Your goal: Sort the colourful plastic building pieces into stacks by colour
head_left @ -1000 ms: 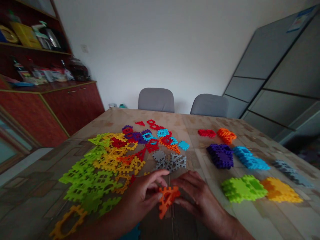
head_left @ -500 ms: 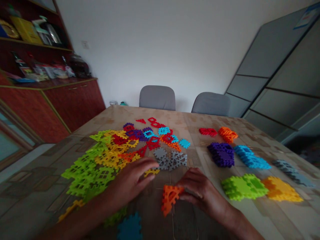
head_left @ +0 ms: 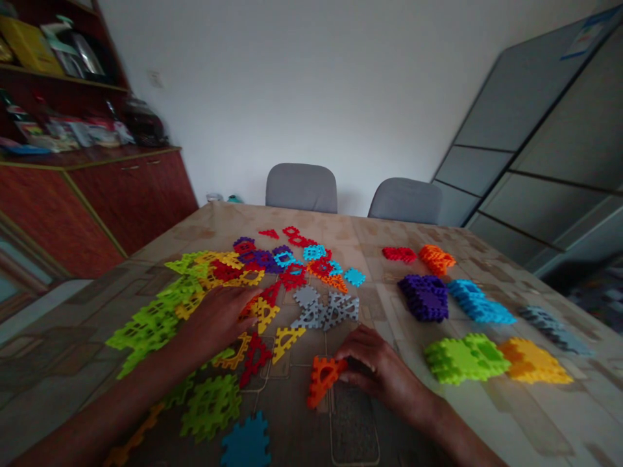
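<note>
Head view: the right hand sits at 6 o'clock on the tabletop, its fingers together against the edge of an orange triangular plastic piece, which lies on the tabletop; cannot tell if clamped. The left hand lies at 8 o'clock, its fingers together over yellow plastic pieces; cannot tell if holding one. Gray plastic pieces lie at 12 o'clock from the orange piece, a purple stack at 2 o'clock and a green stack at 3 o'clock from the right hand.
</note>
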`<state>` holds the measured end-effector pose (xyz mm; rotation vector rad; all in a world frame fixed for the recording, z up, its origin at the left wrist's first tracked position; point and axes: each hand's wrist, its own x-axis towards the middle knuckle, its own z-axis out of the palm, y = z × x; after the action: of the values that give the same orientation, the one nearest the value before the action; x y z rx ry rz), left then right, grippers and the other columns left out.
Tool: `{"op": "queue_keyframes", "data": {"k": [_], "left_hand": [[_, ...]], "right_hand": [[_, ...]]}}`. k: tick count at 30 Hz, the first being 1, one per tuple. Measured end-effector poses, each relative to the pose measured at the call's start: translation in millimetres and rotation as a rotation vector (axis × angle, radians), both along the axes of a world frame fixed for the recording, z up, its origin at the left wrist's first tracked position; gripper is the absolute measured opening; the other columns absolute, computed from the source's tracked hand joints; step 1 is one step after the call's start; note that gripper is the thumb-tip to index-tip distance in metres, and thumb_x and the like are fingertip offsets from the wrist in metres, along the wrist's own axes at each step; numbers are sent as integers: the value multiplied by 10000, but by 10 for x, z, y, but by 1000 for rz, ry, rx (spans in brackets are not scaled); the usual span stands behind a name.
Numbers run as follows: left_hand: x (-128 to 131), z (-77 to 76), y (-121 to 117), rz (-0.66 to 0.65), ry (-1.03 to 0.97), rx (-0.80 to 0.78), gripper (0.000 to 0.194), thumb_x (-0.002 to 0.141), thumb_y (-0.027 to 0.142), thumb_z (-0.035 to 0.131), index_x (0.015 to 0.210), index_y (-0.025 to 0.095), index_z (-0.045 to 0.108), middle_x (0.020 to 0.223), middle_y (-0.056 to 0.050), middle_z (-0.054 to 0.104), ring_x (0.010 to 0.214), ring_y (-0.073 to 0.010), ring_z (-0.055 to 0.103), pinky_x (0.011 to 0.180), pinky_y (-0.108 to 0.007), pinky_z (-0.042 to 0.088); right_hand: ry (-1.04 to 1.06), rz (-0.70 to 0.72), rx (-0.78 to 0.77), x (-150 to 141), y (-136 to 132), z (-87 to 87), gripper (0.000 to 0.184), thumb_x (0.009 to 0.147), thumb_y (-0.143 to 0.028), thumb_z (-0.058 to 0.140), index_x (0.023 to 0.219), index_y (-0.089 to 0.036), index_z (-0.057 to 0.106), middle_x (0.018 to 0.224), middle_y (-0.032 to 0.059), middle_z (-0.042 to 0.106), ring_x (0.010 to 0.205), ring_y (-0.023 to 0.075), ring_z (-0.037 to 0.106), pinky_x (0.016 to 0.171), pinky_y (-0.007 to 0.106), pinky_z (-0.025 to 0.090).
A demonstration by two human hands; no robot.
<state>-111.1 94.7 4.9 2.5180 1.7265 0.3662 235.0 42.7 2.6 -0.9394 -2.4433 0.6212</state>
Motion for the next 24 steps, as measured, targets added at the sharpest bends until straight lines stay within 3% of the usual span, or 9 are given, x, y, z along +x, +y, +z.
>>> {"op": "queue_keyframes", "data": {"k": [6, 13, 16, 19, 24], "left_hand": [[-16, 25, 14, 27, -7, -8, 481, 896, 222, 542, 1367, 251, 632, 1270, -112, 728, 1149, -316, 679, 998, -426, 492], [-33, 127, 5, 153, -119, -3, 413, 966, 319, 426, 1276, 272, 695, 1161, -100, 777, 1020, -339, 734, 861, -420, 548], [-26, 162, -5, 201, -237, 23, 431, 960, 370, 423, 1297, 270, 673, 1171, -85, 776, 1032, -324, 730, 886, -407, 543], [114, 205, -79, 164, -383, -12, 488, 955, 503, 412, 1260, 224, 670, 1157, -84, 778, 1005, -288, 744, 861, -359, 570], [545, 262, -356, 35, -803, -311, 495, 875, 519, 552, 1257, 215, 635, 1014, -58, 793, 942, -233, 759, 807, -307, 587]], "right_hand": [[-3, -21, -13, 8, -14, 33, 112, 952, -303, 706, 991, -203, 672, 944, 36, 693, 933, 213, 621, 838, 358, 476], [44, -37, -29, 49, -34, 101, 217, 975, -389, 668, 1100, -211, 667, 1019, 52, 709, 982, 227, 634, 860, 379, 489], [57, -58, -20, 51, -26, 103, 222, 1025, -380, 579, 1093, -190, 673, 995, 66, 704, 961, 223, 640, 832, 368, 505], [91, -103, -3, 35, -25, 81, 228, 1042, -362, 538, 1094, -187, 673, 978, 74, 704, 934, 220, 646, 806, 361, 518], [169, -157, 59, -35, -97, 125, 170, 1030, -334, 567, 1059, -208, 677, 961, 64, 718, 915, 217, 659, 796, 353, 521]]}}
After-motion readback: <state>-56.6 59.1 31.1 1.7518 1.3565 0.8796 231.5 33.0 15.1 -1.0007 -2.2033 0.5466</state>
